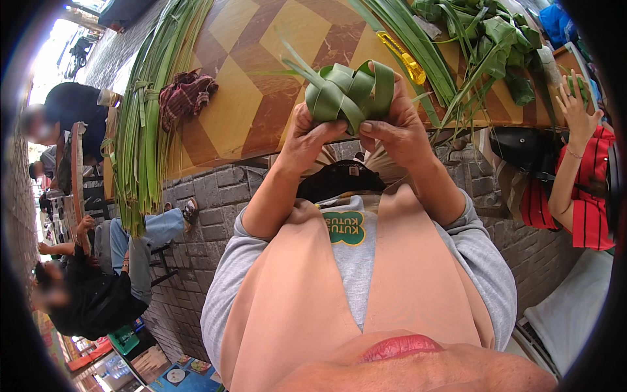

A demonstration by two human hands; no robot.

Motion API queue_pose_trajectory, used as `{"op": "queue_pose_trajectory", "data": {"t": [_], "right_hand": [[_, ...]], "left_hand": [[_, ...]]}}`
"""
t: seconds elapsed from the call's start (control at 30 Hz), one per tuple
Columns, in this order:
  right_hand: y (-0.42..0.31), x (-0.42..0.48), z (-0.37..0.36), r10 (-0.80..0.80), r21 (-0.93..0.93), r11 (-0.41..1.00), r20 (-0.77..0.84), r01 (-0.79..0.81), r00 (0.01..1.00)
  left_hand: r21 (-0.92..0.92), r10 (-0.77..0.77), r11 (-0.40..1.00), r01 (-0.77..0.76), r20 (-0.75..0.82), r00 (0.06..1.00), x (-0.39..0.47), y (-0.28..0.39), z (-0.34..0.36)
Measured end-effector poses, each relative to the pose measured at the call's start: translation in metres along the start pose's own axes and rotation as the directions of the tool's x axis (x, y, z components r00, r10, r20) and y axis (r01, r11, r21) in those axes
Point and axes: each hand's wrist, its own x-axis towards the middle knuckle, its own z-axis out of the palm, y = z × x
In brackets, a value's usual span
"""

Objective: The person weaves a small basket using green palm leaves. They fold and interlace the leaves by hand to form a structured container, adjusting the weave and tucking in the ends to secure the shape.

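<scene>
Both my hands hold a partly woven palm-leaf pouch just above the table's near edge. My left hand grips its left side, thumb along the lower rim. At its right side, my right hand has its thumb at the bottom corner, with a wide leaf loop standing up beside the fingers. Loose leaf ends point up and left from the weave. A yellow snap-off utility knife lies behind my right hand, beside long green leaf strips. Parts of my fingers are hidden behind the leaves.
The patterned table bears a tied bundle of palm leaves and a crumpled checked cloth at left. Woven leaf pouches are piled at back right. A person in red is at right, holding something green; other people sit at left.
</scene>
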Motion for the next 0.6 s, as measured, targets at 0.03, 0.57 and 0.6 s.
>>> {"op": "queue_pose_trajectory", "data": {"t": [0.03,0.57,0.6], "right_hand": [[-0.003,0.000,-0.003,0.028,0.053,0.998,0.028,-0.030,0.999],[-0.022,-0.004,0.002,0.060,0.069,0.995,0.088,-0.066,0.994],[-0.021,-0.004,0.002,0.045,0.068,0.996,0.092,-0.051,0.995]], "left_hand": [[-0.097,-0.026,0.995,0.026,0.010,1.000,-0.001,0.002,0.001],[-0.465,0.066,0.885,0.024,0.175,0.982,0.003,0.006,-0.007],[-0.421,0.068,0.907,0.025,0.204,0.977,0.005,0.007,-0.012]]}}
